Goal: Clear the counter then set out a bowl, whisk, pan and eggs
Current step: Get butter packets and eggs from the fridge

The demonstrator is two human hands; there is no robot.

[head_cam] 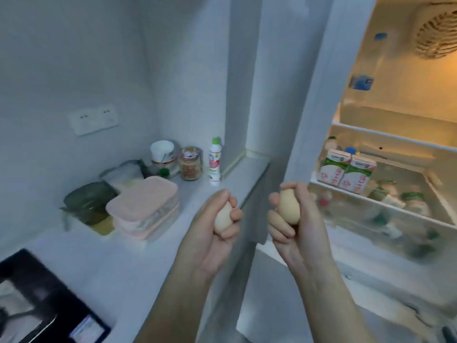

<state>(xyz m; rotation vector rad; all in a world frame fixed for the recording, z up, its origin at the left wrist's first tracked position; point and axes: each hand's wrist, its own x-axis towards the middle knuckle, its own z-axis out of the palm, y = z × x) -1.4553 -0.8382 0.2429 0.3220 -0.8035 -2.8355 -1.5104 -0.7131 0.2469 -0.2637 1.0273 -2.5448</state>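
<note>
My left hand [215,233] is closed around a pale egg [222,220], held in the air over the right end of the white counter [103,263]. My right hand [294,219] grips a second, slightly browner egg [289,206] in front of the open fridge [385,134]. Both hands are raised side by side at mid-frame, palms turned inward. No bowl, whisk or pan is visible.
At the back of the counter stand stacked pink-lidded containers [144,206], a dark green container [90,200], a jar [190,164], a white cup [163,153] and a white bottle [214,159]. A black cooktop [42,298] fills the lower left. Milk cartons [346,170] sit on a fridge shelf.
</note>
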